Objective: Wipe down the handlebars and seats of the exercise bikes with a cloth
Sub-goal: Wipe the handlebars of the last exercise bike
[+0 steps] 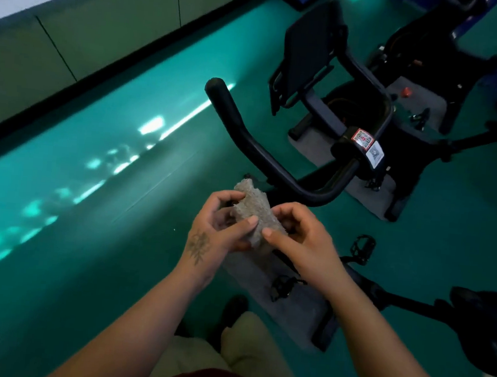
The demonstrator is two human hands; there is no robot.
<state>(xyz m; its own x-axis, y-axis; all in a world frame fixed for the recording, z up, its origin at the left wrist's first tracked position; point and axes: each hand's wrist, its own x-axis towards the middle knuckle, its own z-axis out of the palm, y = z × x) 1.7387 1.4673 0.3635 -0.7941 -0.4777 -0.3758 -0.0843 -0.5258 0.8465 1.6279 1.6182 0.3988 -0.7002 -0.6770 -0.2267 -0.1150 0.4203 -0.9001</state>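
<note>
Head view: cloth [255, 216] bunched between both hands at centre, near the chest, off the bike. Left hand [216, 230] curled round the cloth's left side, thumb pressed across its front; right hand [297, 237] pinching the right edge with thumb and bent fingers. Neither hand slack, both gripping the same grey wad. Handlebar [262, 153] just beyond the hands, its near bend close above the cloth's top corner but apart from it. Long axis running from the rounded tip at far left, down and right through the bend, toward the stem with the stickers [365, 141] at right. Left hand nearer the tip arm; right hand nearer the bend and the stem, so probably a short reach forward for either. Seat [481, 326] off to the near right, well apart from the hands, partly cut by the frame edge. Second bike [433, 54] at far right, blurred and dim, its handlebars and seat not to be made out. Right half of the near handlebar lost in dark frame parts. Cloth's lower part hidden behind the fingers; whether folded or merely crumpled, cannot tell. Pedals [362, 249] below the right hand, over the green floor [89, 204].
</note>
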